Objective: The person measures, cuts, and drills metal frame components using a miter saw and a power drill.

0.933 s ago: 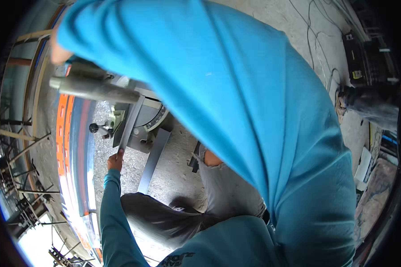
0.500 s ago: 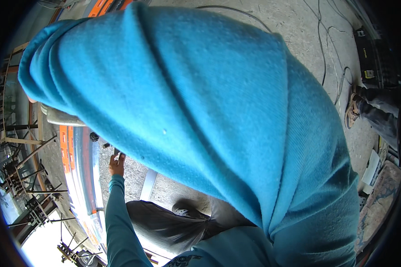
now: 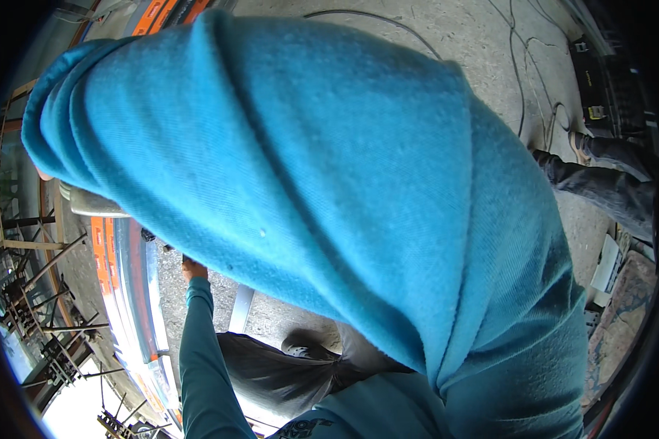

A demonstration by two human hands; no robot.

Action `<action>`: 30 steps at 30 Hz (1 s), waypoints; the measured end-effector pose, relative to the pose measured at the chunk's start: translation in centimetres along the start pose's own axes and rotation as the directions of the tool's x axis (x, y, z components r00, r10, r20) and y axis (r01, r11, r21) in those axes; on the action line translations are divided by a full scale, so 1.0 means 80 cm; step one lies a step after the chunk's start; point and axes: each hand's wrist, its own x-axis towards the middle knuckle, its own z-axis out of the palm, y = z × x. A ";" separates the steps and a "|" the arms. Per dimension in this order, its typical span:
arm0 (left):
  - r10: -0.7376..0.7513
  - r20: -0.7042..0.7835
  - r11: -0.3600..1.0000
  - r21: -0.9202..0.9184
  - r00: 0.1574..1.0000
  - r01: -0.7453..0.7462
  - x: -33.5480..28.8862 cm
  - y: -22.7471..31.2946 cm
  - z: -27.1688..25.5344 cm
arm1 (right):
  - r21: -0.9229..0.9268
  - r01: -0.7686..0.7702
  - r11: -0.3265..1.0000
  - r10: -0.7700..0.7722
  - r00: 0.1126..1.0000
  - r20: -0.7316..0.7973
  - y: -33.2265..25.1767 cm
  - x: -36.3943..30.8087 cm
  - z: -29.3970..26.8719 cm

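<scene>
My right arm in a blue sleeve stretches across most of the view, very close to the camera. Only a sliver of my right hand shows past the cuff at the far left, its fingers hidden. Just below that cuff is a rounded grey metal part, mostly covered by the sleeve. My left hand reaches forward under the arm, closed around something dark that the sleeve largely hides. Small black parts sit beyond it. To its left runs a long panel or profile with orange-and-white film.
A pale flat strip lies on the concrete floor near my shoe. Metal racks stand at the left. Cables trail over the floor at the upper right. Another person's legs are at the right, near a black case.
My left hand has moved slightly nearer and further under the sleeve. The view has shifted a little. The other person's leg at the right has stepped inward, toward me.
</scene>
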 end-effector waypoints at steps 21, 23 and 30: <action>-0.139 0.230 0.914 -0.346 0.963 0.214 -0.003 -0.015 0.023 | -0.035 -0.181 0.983 0.184 0.975 0.124 0.061 -0.026 -0.002; -0.057 0.151 0.965 -0.245 0.987 0.093 0.000 -0.024 0.016 | -0.027 -0.184 0.983 0.186 0.974 0.127 0.060 -0.029 -0.006; -0.051 0.153 0.987 -0.146 0.987 0.073 0.013 -0.041 0.019 | -0.005 -0.214 0.977 0.213 0.966 0.150 0.063 -0.044 -0.011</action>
